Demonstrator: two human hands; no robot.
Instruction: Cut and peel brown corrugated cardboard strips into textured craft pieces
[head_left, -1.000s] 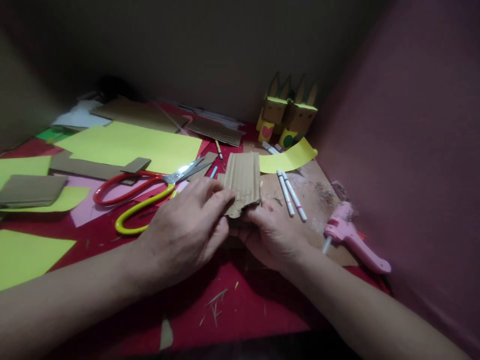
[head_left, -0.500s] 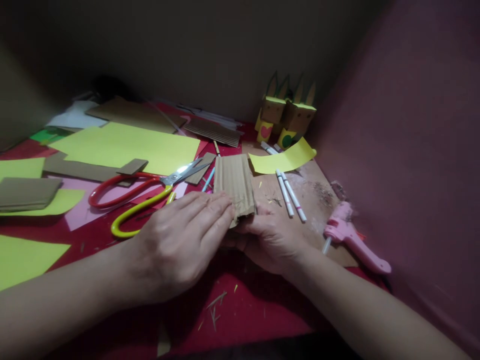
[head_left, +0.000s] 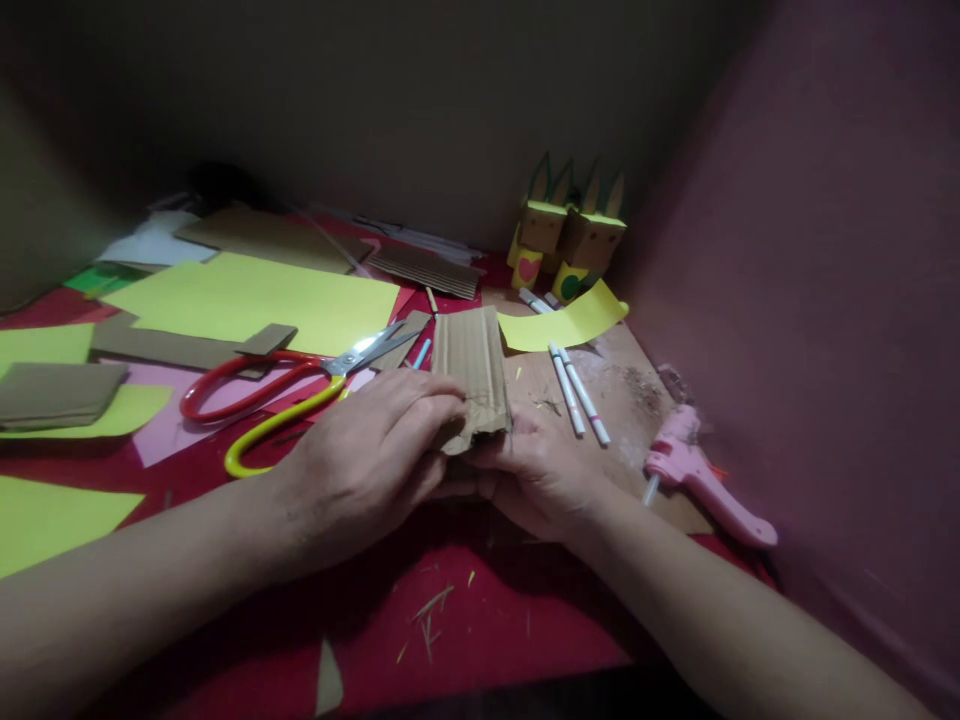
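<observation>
1. We have the cardboard piece (head_left: 469, 350) between both hands in the middle of the scene, its ribbed face up and its ragged end toward us.
2. The left hand (head_left: 367, 465) lay flatter over the left edge half a second ago; now its fingers are more bent, gripping that edge near the ragged end.
3. The right hand (head_left: 544, 465) keeps its grip at the near right corner, thumb by the edge and fingers curled below. We cannot see all its fingertips.
4. The piece sits a little farther left than a second ago. We judge that the left hand is adjusting its hold while the right one steadies, so the handling stays at the near end.
5. Nothing else seems to be in use: the scissors (head_left: 341, 365) lie spread to the left, the pink glue gun (head_left: 679, 450) rests to the right, and two white pens (head_left: 567, 392) lie just beyond the right hand, near the curled yellow strip (head_left: 562, 325).
</observation>
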